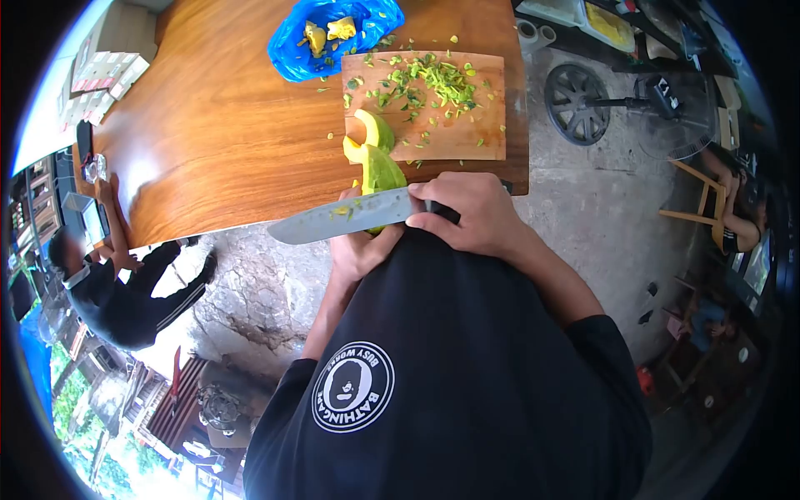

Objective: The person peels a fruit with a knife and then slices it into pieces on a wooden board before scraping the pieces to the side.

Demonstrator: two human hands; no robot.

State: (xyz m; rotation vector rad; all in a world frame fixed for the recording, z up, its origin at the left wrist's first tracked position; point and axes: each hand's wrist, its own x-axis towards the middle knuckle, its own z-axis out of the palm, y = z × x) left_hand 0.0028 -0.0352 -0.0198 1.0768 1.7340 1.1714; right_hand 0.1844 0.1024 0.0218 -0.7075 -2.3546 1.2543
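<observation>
My right hand [471, 212] grips the dark handle of a large knife [346, 218], whose blade points left across a green mango [381, 171]. My left hand [360, 250] holds that mango from below, just off the near edge of the wooden table [217, 125]. A cut green mango piece [371, 133] rests at the near left edge of the wooden cutting board [462, 133]. Chopped green peel bits [437, 83] are scattered over the board.
A blue plastic bag [333, 37] with yellow fruit scraps lies behind the board. Another person in black [125, 292] sits at the table's left end. A fan [583, 104] stands on the concrete floor to the right, with chairs beyond it.
</observation>
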